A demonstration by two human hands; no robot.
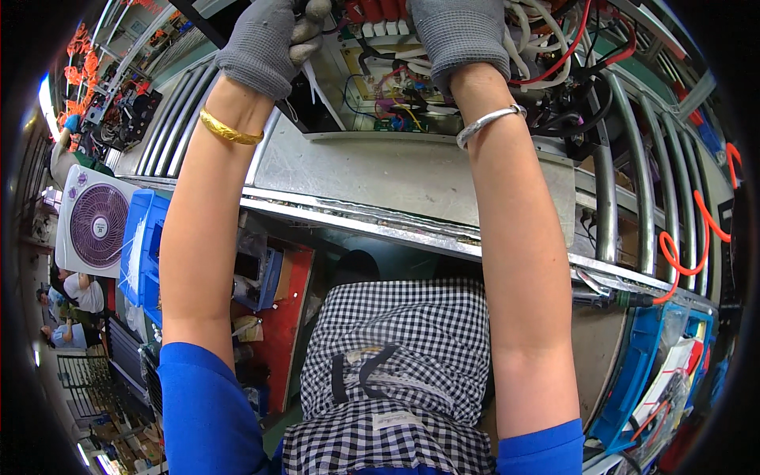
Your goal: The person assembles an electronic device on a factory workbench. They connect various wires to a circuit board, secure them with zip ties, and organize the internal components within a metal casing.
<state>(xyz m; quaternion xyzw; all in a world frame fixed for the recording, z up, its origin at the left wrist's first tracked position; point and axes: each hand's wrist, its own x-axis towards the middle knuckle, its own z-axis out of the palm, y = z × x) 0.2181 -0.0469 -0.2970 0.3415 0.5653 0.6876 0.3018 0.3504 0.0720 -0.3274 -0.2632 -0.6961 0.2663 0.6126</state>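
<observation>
Both my hands wear grey knit gloves and reach into an open metal equipment chassis (348,67) at the top of the view. My left hand (269,39) is at its left side, with curled fingers; whatever it grips is hidden at the picture's edge. My right hand (461,36) is over the chassis, its fingers cut off by the upper edge. Between them lie a circuit board (400,123) with thin coloured wires and a row of white connectors (386,29). Thick white cables (534,32) and a red cable (564,65) run beside my right hand.
The chassis rests on a metal plate (364,170) over a roller conveyor (606,182). A white-framed fan (99,222) and a blue bin (144,245) stand left. Another blue bin (633,380) and a coiled orange hose (673,257) are right. People (71,317) are far left.
</observation>
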